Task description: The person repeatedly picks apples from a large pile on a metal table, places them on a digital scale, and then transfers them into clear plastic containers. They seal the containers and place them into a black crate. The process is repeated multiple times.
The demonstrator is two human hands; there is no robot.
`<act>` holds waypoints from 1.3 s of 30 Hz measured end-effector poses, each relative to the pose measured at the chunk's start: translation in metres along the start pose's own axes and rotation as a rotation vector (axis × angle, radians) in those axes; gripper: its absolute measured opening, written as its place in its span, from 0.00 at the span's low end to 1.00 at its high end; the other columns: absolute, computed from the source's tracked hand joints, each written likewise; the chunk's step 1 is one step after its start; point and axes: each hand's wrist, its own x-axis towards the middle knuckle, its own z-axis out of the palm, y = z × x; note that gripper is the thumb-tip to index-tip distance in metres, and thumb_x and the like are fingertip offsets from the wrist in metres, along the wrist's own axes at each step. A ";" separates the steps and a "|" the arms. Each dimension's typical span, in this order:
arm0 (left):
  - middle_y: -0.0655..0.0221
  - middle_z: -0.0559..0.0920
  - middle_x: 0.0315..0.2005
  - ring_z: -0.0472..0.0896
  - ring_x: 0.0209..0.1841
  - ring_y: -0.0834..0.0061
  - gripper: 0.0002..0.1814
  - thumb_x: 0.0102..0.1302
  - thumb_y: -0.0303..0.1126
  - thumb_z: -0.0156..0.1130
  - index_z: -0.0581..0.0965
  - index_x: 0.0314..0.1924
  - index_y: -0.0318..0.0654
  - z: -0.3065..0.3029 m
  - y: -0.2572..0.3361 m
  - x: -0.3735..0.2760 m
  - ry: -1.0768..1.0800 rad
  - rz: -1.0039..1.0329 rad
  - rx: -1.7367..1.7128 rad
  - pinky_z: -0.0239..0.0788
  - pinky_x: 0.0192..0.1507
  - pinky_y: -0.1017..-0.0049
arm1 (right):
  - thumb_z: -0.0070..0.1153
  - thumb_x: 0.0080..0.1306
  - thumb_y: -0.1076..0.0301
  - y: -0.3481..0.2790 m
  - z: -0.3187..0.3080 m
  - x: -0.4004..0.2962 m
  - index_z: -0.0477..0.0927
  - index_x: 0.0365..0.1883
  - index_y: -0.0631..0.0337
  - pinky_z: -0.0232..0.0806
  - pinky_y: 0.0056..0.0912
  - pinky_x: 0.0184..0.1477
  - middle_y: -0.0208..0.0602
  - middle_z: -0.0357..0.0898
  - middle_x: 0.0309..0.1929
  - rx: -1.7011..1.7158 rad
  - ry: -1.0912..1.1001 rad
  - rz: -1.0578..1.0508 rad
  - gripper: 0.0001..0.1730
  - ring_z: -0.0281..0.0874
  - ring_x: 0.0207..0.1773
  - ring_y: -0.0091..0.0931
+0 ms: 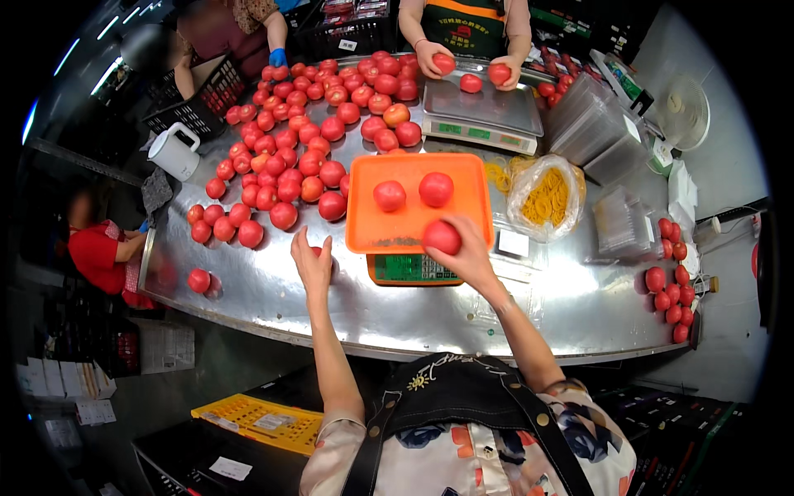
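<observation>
My right hand (462,251) grips a red tomato (441,237) over the near right part of an orange tray (422,239). Two more tomatoes, one on the left (389,196) and one on the right (436,189), rest in that tray. It sits on a digital scale (406,268) with a green display. Left of the tray, my left hand (312,263) is above the metal table with thumb and forefinger apart. A bit of a tomato (317,251) shows between them; the hand hides the rest, so whether it is held is unclear.
Many loose tomatoes (288,189) spread over the metal table (248,291). Beyond the tray, a co-worker's hands (431,59) hold tomatoes at a second scale (481,118). A bag of yellow rubber bands (546,198), clear plastic containers (626,226) and a white kettle (175,152) stand around.
</observation>
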 end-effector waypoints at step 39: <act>0.61 0.76 0.46 0.78 0.42 0.71 0.32 0.61 0.33 0.67 0.62 0.61 0.38 0.070 0.172 -0.097 -0.915 -0.092 -0.806 0.72 0.42 0.75 | 0.71 0.50 0.64 0.038 -0.127 -0.101 0.68 0.57 0.58 0.68 0.35 0.56 0.43 0.69 0.54 -0.008 -0.302 0.232 0.37 0.73 0.55 0.37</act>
